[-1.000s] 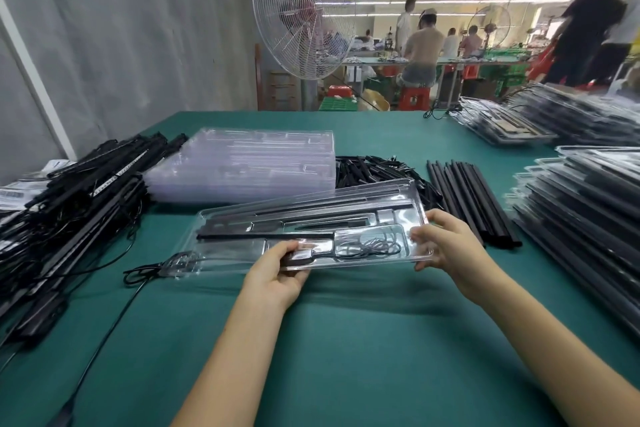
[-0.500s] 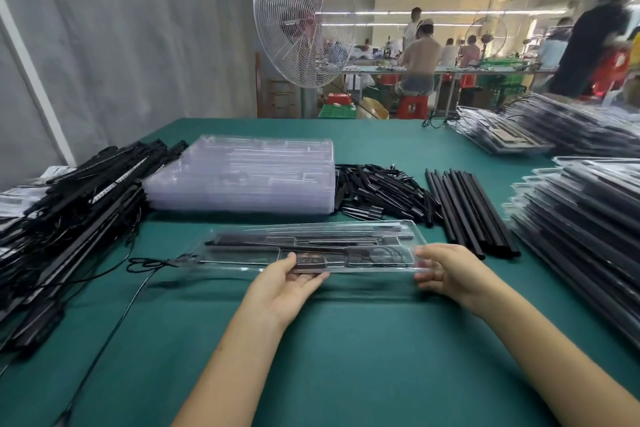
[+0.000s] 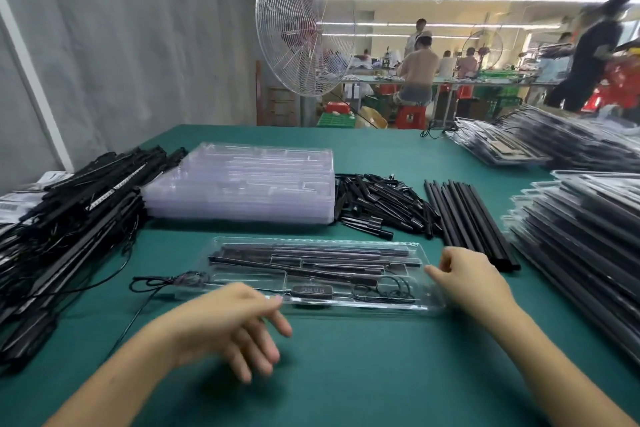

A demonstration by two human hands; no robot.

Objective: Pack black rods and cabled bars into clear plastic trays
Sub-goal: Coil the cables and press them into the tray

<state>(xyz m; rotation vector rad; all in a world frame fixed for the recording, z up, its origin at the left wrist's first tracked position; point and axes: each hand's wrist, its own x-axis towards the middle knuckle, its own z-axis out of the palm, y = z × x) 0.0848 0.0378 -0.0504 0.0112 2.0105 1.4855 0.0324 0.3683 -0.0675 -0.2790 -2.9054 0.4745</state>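
- One view only, from the head camera: a clear plastic tray (image 3: 420, 250) lies flat on the green worktop (image 3: 346, 374) directly before the person, its moulded channels filled with black rods (image 3: 311, 251) and a cabled bar (image 3: 298, 270), with a small controller (image 3: 311, 289) and coiled cable (image 3: 391, 288) along its near edge.
- Both hands are empty. The left hand (image 3: 228, 319) hovers just off the tray's near rim, fingers loose and spread; the right hand (image 3: 467, 274) sits at the tray's right end, fingers loosely curled, gripping nothing as far as can be seen.
- A loop of cable (image 3: 156, 282) trails out past the tray's left end onto the worktop.
- Supplies ring the workspace: a stack of empty trays (image 3: 242, 184) just behind, a heap of short black pieces (image 3: 377, 204) and a row of loose rods (image 3: 471, 218) to the right of it, cabled bars piled (image 3: 69, 211) at far left, filled trays stacked (image 3: 588, 236) at far right.
- Judging by the layout, this tray looks nearly finished. To close the step well, the stray cable probably needs tucking into its pocket before the tray moves, since a trailing loop could snag or pull the bar out of its channel.
- Pressing each rod down until it seats flush should keep the load from shifting when the tray is lifted; lifting by both ends, level, seems safest for thin, flexible plastic.
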